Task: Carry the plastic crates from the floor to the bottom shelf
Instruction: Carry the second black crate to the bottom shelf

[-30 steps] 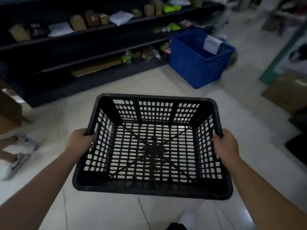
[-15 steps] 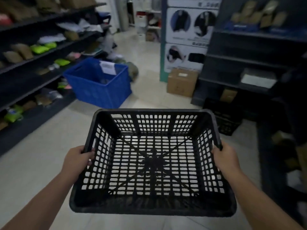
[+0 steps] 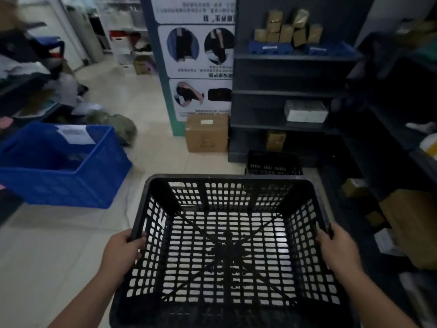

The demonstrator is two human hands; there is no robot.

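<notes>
Filling the lower centre of the frame, a black plastic crate (image 3: 227, 245) with latticed walls and floor is held up off the pale tiled floor (image 3: 59, 245), which shows through its openings. The left hand (image 3: 123, 252) is closed around the crate's left rim, fingers curled over the edge, and the right hand (image 3: 335, 249) is closed in the same way on the right rim; both forearms run in from the bottom corners of the frame. Just beyond the crate's far edge, a second black crate (image 3: 274, 163) is seen at the foot of a dark shelving unit (image 3: 281, 93) in the upper right of centre, though whether it stands on the floor or on the bottom shelf cannot be told. Brown boxes (image 3: 287, 29) are stacked on the unit's top visible shelf, and a pale package (image 3: 306, 111) lies on a lower one. A cardboard box (image 3: 207, 133) stands on the floor just left of the unit, below a poster panel (image 3: 196, 60). A large blue crate (image 3: 61, 166) sits on the floor at middle left.
</notes>
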